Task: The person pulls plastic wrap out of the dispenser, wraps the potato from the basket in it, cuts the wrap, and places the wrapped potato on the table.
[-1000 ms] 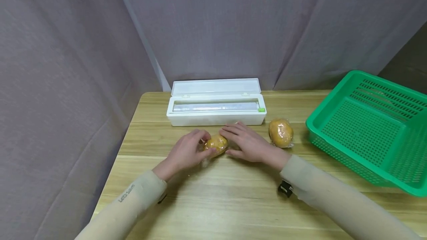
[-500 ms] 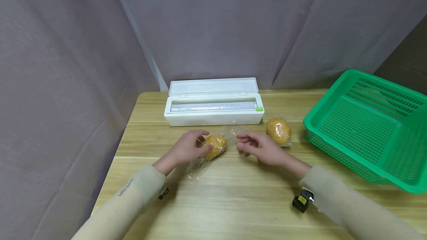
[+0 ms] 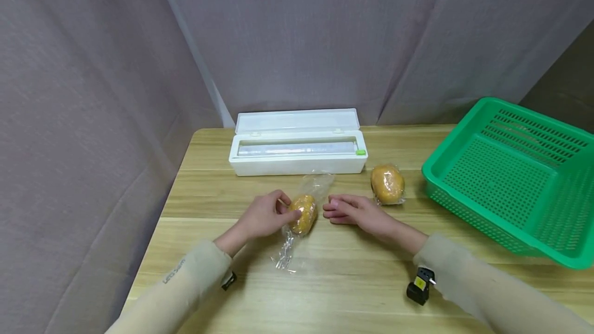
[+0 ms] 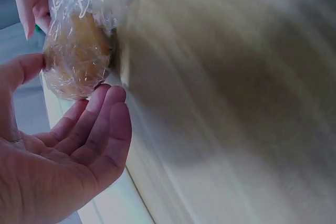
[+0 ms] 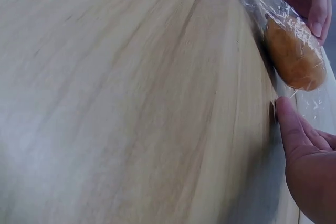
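Observation:
An oval orange-yellow piece of food (image 3: 304, 215) lies on the table in clear cling film (image 3: 317, 184). Loose film ends stick out beyond it, one toward the box and one toward the near edge. My left hand (image 3: 265, 216) holds its left side between thumb and fingers; the left wrist view shows the thumb and fingertips against the wrapped food (image 4: 79, 59). Just to its right, my right hand (image 3: 359, 214) hovers with loosely bent fingers, apart from the food and holding nothing. In the right wrist view its fingertips (image 5: 283, 106) are close to the film.
Behind the hands stands a white cling film dispenser (image 3: 299, 166), its lid raised and a roll inside. A second wrapped orange-yellow piece (image 3: 388, 184) sits right of it. The green plastic basket (image 3: 429, 182) occupies the table's right side. Grey curtains (image 3: 297, 40) hang behind.
The right hand has drawn away from the food to the right. The food has turned so its long side points toward the near edge, and its film ends now show spread out.

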Demonstrator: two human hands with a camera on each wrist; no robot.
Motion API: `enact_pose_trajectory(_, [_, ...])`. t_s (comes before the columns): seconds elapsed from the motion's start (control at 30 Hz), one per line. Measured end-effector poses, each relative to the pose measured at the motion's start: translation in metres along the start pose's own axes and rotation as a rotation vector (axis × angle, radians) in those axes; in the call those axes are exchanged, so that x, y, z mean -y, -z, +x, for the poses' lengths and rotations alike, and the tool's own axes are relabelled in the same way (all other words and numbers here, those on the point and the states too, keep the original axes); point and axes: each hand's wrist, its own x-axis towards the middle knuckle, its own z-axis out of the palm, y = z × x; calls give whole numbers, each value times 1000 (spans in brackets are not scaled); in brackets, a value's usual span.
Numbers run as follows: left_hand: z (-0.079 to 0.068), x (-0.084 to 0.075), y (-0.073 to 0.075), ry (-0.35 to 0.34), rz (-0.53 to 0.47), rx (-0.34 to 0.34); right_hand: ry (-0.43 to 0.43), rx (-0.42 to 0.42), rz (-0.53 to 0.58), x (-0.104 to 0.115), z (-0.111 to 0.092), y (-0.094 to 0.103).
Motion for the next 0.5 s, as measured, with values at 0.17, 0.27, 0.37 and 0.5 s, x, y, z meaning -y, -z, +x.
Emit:
enact_pose_trajectory(0.17, [-6, 2, -5, -3, -28, 17, -11, -9, 103, -1, 9, -1])
enact_pose_trajectory(0.27, [-10, 1, -8, -21, -47, 34, -8, -13, 172, -2, 17, -2])
enact_pose_trajectory(0.37, [-13, 0, -10, -38, -48, 44, -2, -18, 212, -3, 23, -4])
enact_pose_trajectory(0.5, [-15, -2, -12, -34, -38, 43, -3, -51, 202, 0, 29, -8])
